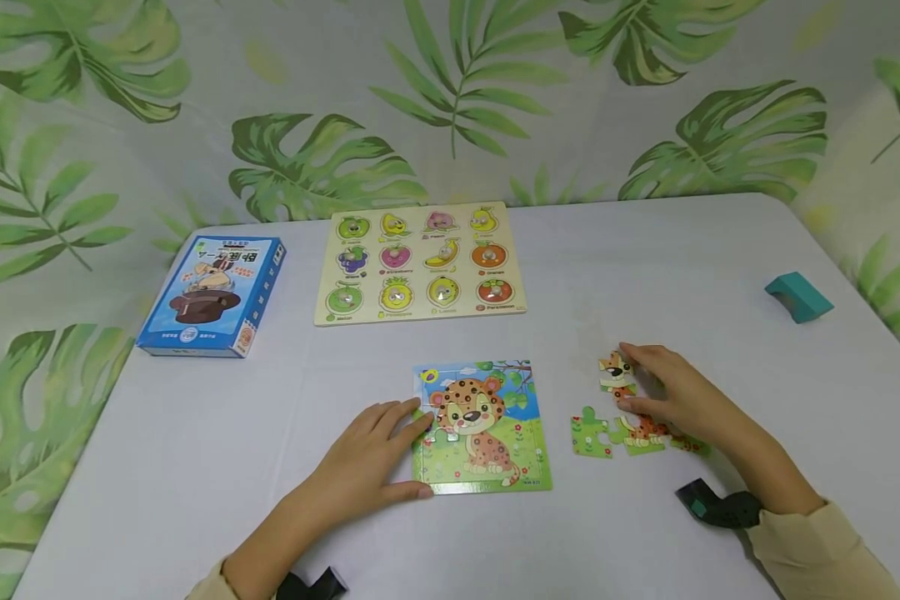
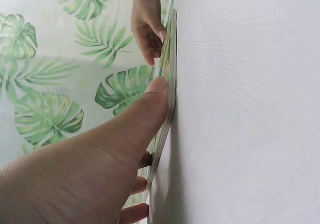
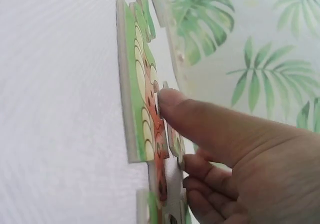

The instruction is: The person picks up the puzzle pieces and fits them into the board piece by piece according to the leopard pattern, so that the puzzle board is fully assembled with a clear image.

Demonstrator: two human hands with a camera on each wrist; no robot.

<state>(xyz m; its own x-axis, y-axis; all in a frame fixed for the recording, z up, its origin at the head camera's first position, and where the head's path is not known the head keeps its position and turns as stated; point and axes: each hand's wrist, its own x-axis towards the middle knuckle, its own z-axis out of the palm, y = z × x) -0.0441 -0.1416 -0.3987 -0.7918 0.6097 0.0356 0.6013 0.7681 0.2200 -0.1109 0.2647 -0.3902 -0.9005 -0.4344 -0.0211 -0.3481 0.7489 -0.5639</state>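
Two hands at work on one white surface [image 1: 157, 458].

Leopard puzzle board [image 1: 527, 454]: one, lying flat at the near middle; a spotted cub on grass, blue sky, leaves. Small print at its lower right corner, too fine to read.

Left grip [image 1: 371, 446]: fingers and thumb spread, resting along the board's left side, thumb at the lower left corner.

Loose jigsaw pieces [image 1: 591, 435]: at least four, just right of the board, some partly covered; one bears a cub's face, others spotted body and grass.

Right grip [image 1: 678, 387]: among these pieces, thumb and forefinger parted around the cub-face piece [image 1: 613, 369]. Cannot tell from here whether they pinch it.

Fruit board [image 1: 420, 279]: one, beyond the leopard board and a little left. Twelve fruits, four across by three down. Captions "Orange" and "Persimmon" legible; several others too small.

Blue game box [image 1: 210, 287]: one, well left of the leopard board and farther back. Dark hat pictured; large characters near the top, not surely readable.

Teal arch block [image 1: 799, 297]: one, well right of the leopard board, farther back. Black wrist devices: two, one per wrist.
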